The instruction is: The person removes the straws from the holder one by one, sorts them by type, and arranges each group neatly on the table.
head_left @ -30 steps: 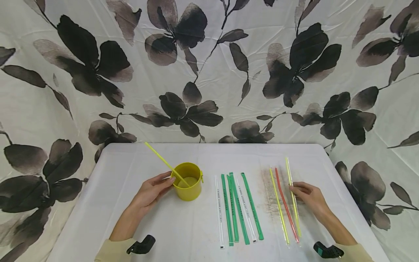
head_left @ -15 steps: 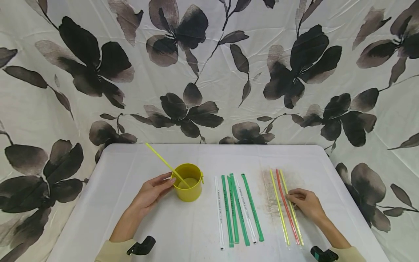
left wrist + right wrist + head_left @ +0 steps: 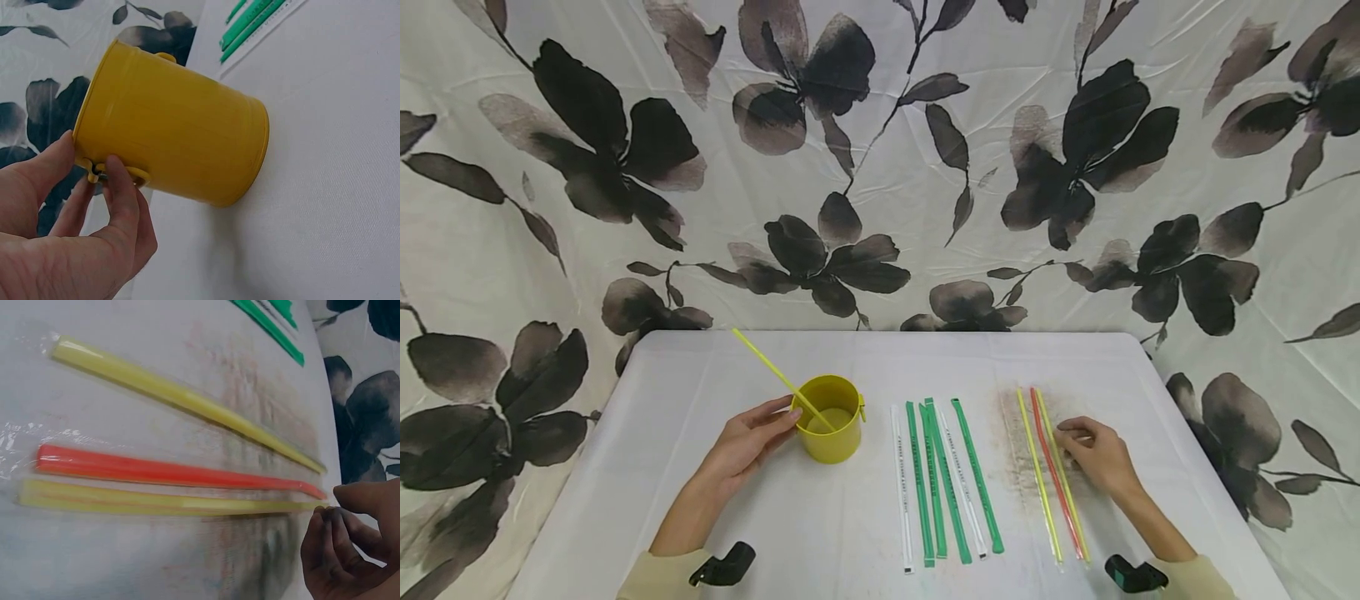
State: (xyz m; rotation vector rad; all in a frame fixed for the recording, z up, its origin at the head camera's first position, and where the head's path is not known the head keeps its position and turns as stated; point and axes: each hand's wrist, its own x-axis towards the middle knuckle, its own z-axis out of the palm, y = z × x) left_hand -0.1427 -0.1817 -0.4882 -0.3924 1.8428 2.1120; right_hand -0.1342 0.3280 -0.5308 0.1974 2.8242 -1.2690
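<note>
My left hand grips a small yellow bucket by its rim. In the left wrist view its thumb is at the rim of the bucket, with fingers beside a side loop. A yellow straw leans out of the bucket to the left. At the right lie two clear-wrapped yellow straws and a red straw. Loosely curled beside the rightmost yellow straw is my right hand. In the right wrist view, its thumb and fingertips are apart near the far end of that yellow straw.
Several green paper-wrapped straws and white-wrapped ones lie side by side mid-table. The white table ends at the back against a floral curtain. Reddish-brown stains mark the cloth around the right group.
The rightmost yellow straw, held by my right hand a second ago, has moved left against the red one. My right hand has since shifted slightly away from me. My left hand stays put.
</note>
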